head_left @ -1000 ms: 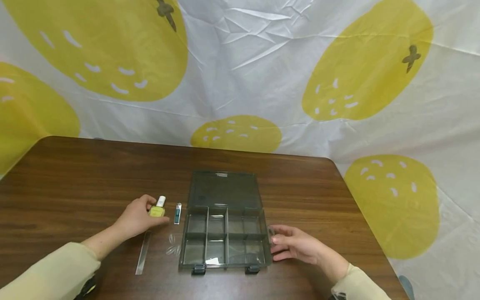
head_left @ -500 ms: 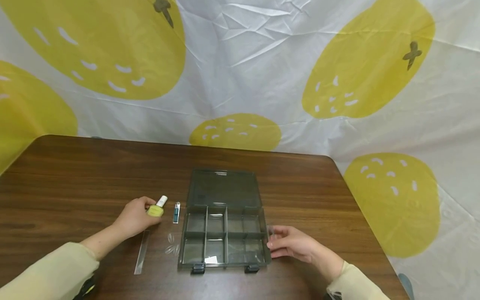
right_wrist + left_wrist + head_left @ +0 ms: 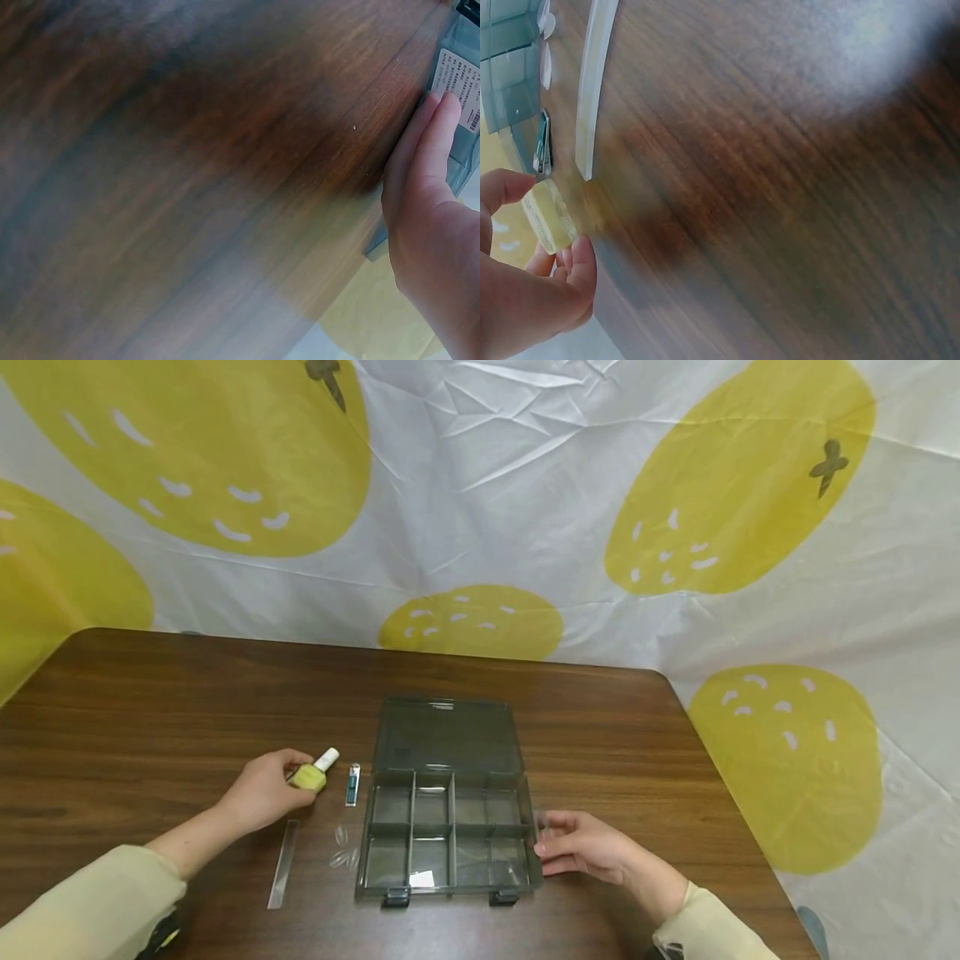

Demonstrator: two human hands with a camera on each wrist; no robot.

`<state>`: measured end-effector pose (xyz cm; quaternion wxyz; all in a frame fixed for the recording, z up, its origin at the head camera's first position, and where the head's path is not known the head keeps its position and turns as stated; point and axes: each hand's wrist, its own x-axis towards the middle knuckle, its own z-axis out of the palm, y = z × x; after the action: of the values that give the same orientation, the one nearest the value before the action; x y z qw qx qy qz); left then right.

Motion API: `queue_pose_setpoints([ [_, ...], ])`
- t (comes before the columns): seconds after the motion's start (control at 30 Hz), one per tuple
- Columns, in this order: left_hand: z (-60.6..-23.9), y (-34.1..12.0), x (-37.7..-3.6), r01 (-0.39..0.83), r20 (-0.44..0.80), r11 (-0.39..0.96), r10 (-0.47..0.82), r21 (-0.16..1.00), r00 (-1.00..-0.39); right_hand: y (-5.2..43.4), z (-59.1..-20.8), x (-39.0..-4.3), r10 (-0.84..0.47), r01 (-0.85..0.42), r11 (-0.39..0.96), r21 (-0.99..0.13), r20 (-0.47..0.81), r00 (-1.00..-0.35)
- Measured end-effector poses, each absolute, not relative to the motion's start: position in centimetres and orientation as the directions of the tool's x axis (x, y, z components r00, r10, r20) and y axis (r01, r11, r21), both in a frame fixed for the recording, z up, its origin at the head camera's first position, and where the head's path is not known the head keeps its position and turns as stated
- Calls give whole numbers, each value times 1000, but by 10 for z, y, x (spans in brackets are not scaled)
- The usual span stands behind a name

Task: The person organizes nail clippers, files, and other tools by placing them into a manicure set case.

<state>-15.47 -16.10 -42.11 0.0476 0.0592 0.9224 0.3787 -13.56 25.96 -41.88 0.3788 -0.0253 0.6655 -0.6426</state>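
**Two hands at a compartment box, one lifting a polish bottle**

Nearest the viewer, a flat clear plastic strip [image 3: 282, 864] lies on the dark wooden table [image 3: 150, 710], with a few clear false nail tips [image 3: 342, 850] just beside it. To their right sits a smoky grey transparent plastic organiser box [image 3: 447, 835], its lid open and flat behind it, its divided compartments mostly bare. The right hand [image 3: 585, 847] rests with relaxed, straight fingers against the box's right wall, holding nothing.

Farther back on the left, the left hand [image 3: 262, 789] grips a small yellow nail polish bottle with a white cap [image 3: 315, 772], thumb and fingers curled round its body, the bottle tilted with the cap pointing right. It likely handles as light, rigid, smooth and breakable, so the squat body seems the surest hold. A small teal-labelled tube [image 3: 352, 785] lies just beside it, near the box's left wall.
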Motion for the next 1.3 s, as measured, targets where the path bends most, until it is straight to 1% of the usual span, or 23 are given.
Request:
queue_pose_setpoints([
  [0.2,-415,-162,-155,68,-60,693,159,718,-985,259,-418,-135,-524,454,172,-875,-471,-709],
  [0.53,-409,-159,-157,108,-29,691,184,715,-982,258,-419,-136,-525,453,171,-875,-470,-710],
  [0.83,-403,-154,-160,124,-26,674,208,728,-978,257,-419,-136,-501,461,193,-866,-491,-713],
  [1.1,-397,-147,-167,133,-21,608,239,783,-971,258,-421,-139,-519,456,172,-873,-474,-711],
  [1.3,-395,-135,-173,156,18,543,250,825,-968,258,-422,-142,-530,451,172,-876,-469,-707],
])
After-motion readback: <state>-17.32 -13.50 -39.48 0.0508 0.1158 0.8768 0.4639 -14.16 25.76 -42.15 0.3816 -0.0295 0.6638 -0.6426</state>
